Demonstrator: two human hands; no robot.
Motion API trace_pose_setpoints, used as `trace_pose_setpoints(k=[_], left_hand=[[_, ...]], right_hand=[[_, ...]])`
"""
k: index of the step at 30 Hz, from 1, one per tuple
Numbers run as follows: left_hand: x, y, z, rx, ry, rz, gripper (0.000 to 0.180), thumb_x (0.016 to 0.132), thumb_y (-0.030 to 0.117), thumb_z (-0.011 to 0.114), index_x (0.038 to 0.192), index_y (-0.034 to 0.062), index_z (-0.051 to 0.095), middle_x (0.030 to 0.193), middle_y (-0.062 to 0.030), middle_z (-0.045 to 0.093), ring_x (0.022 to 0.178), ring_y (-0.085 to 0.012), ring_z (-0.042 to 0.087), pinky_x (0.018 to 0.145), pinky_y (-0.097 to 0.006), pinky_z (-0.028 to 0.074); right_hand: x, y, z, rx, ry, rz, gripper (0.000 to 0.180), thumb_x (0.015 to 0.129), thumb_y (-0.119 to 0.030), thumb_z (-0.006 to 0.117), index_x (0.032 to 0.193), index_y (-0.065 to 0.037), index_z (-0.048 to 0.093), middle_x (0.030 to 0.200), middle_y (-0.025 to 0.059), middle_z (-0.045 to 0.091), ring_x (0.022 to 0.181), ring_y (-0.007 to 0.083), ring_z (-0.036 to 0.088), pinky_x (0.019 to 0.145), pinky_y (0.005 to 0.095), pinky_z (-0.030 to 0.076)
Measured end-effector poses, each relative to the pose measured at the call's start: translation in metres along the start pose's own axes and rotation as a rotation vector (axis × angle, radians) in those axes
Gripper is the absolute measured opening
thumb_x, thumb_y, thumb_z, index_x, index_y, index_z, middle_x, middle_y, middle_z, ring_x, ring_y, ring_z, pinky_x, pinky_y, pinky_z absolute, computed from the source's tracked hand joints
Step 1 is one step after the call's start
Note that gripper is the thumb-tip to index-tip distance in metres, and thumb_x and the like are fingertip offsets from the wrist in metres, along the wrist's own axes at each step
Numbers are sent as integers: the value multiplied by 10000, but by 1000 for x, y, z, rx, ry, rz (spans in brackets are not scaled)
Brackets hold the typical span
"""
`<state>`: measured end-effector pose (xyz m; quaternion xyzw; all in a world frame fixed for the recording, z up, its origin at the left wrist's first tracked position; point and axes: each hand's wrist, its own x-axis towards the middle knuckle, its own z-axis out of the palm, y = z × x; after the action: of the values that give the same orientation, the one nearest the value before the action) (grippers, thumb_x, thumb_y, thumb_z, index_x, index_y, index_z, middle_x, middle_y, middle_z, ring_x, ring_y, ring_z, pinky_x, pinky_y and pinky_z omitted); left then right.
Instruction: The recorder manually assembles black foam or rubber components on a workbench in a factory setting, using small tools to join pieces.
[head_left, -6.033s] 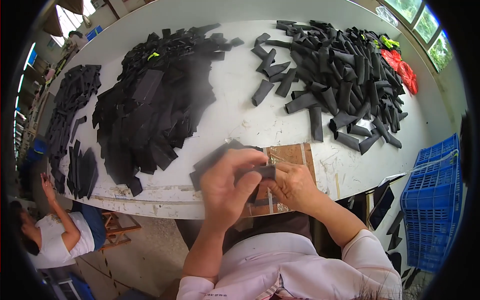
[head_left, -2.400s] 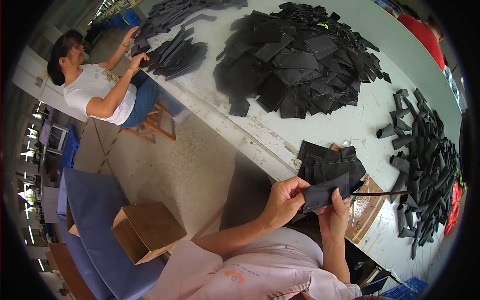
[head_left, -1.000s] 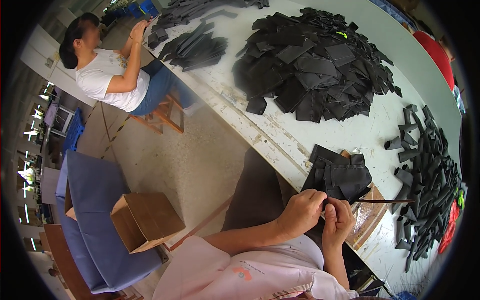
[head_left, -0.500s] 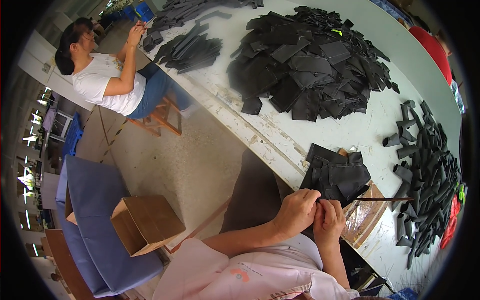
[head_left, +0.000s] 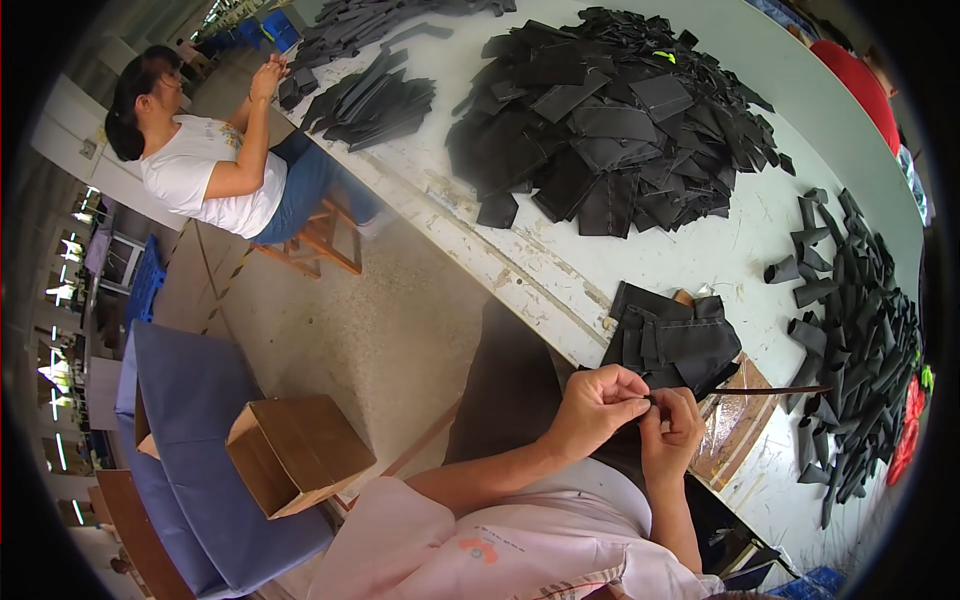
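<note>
My left hand [head_left: 597,405] and my right hand [head_left: 672,432] meet in front of my chest, fingertips pinched together on a small black piece that they mostly hide. A thin dark strip [head_left: 775,390] runs from my hands out to the right. Just beyond my hands, a small stack of black fabric pieces [head_left: 675,337] lies on a brown board [head_left: 735,425] at the white table's [head_left: 520,260] near edge.
A large heap of black pieces [head_left: 610,120] covers the table's middle; rolled black strips [head_left: 855,310] pile at the right. Another person in a white shirt [head_left: 205,170] sits on a wooden stool at the far left. A cardboard box [head_left: 295,455] rests on a blue-covered seat.
My hands have lowered from the stack toward my chest and closed together on the small piece. The view has shifted slightly; the person at the left keeps handling pieces.
</note>
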<state>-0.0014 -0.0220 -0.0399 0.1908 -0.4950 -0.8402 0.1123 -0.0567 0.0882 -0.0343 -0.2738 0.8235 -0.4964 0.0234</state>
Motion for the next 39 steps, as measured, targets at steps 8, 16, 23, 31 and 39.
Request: trace_pose_setpoints(k=[8,16,23,31,39], left_hand=[[-13,33,13,269,-160,94,228,718,-54,539,943,-17,524,669,16,506,478,29,386,458,-141,321],[-7,21,25,354,126,261,171,698,-78,549,853,-9,565,706,-6,536,474,14,400,401,-161,300],[2,16,30,519,238,608,167,700,-109,528,823,-7,574,765,-38,575,526,-19,479,445,-171,392],[1,25,13,34,-41,130,127,752,-99,498,854,-28,523,756,-60,593,647,-49,555,531,-174,442],[-9,39,0,-299,-770,-428,334,708,-33,561,1024,3,459,759,-25,542,608,-52,470,556,-123,334]], right_hand=[[3,-2,-18,428,-40,138,59,732,-29,592,731,15,553,684,17,485,536,68,385,467,190,282],[12,-9,-20,992,-71,473,31,753,-17,588,756,13,581,672,8,476,493,60,379,427,171,282],[12,-7,-25,1432,-255,637,133,770,-127,615,789,-26,530,669,26,481,538,85,416,435,179,306],[9,-4,-21,1161,-230,489,177,794,-190,598,789,-30,522,666,12,492,554,89,449,465,181,345],[1,-17,-34,1141,-289,392,287,707,-275,672,673,-19,547,756,43,479,732,150,456,686,266,360]])
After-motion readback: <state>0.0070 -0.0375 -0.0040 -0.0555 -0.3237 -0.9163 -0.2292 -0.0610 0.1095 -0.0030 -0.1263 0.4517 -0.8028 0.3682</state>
